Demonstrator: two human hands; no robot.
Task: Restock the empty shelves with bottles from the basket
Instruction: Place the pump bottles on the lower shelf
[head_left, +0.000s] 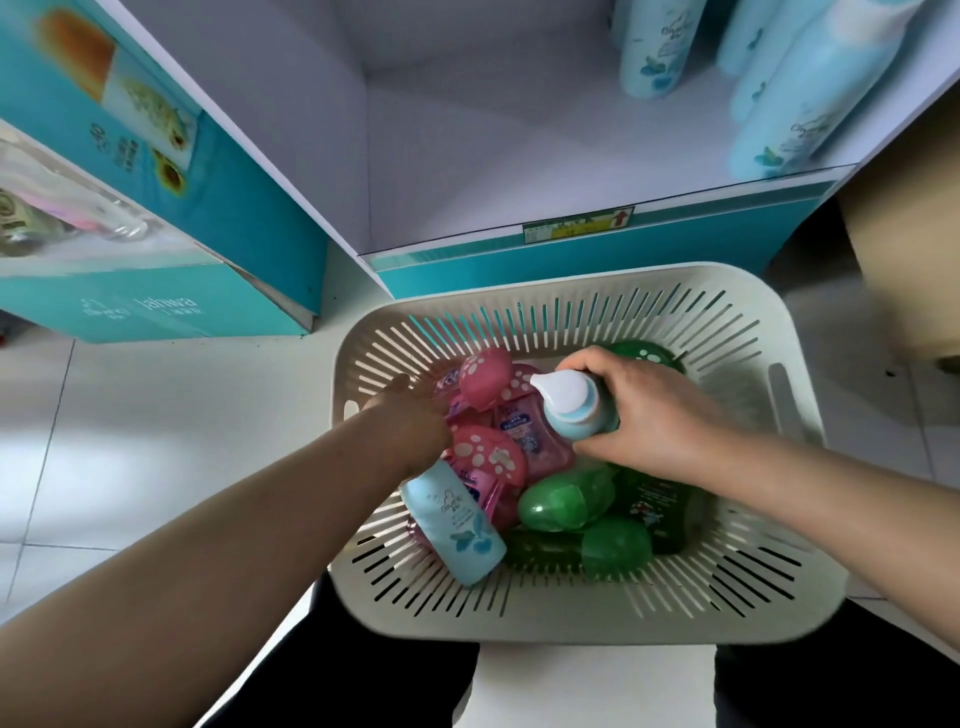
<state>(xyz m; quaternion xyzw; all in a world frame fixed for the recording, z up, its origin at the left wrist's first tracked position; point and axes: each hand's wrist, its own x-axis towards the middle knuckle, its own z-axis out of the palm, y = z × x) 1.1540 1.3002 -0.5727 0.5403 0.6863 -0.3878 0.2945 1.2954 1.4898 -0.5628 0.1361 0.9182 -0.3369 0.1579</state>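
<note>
Basket (597, 623) sits on the tiled floor (156, 415), just in front of the shelf (519, 171).

Right hand (654, 415): fingers (592, 361) curled round a light-blue pump bottle (574, 410) with a white pump head, held above the basket contents.

Left hand (410, 426): reaches into the basket's left side. Its fingers are hidden among the pink bottles (511, 431), so I cannot tell their state. A lying blue bottle (454, 525) extends from under this hand.

Green bottles (566, 501) lie in the basket below the right hand.

Standing blue bottles (654, 47) occupy the shelf's right end.
</note>
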